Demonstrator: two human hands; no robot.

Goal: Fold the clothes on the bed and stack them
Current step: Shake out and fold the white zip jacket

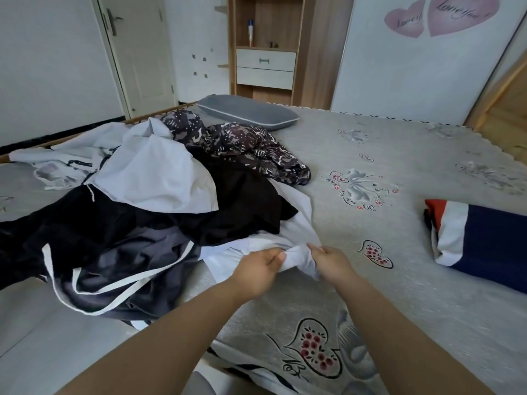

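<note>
A heap of unfolded clothes lies on the left half of the bed [399, 295]. It holds a white garment [299, 218] at the bottom, a black garment [242, 206], a dark grey piece with white stripes [128, 266], a pale grey top [154, 172] and a patterned dark garment [242, 146]. My left hand [261, 270] and my right hand [332, 262] both grip a bunched edge of the white garment at the heap's near right corner. A folded garment in navy, white and red [479, 243] lies at the right.
A grey pillow [248, 111] rests at the head of the bed. Beyond it stand a wooden shelf unit with drawers [266, 64], a white door [137, 52] and a white wardrobe panel with pink hearts [427, 52]. The bed's near edge is below my arms.
</note>
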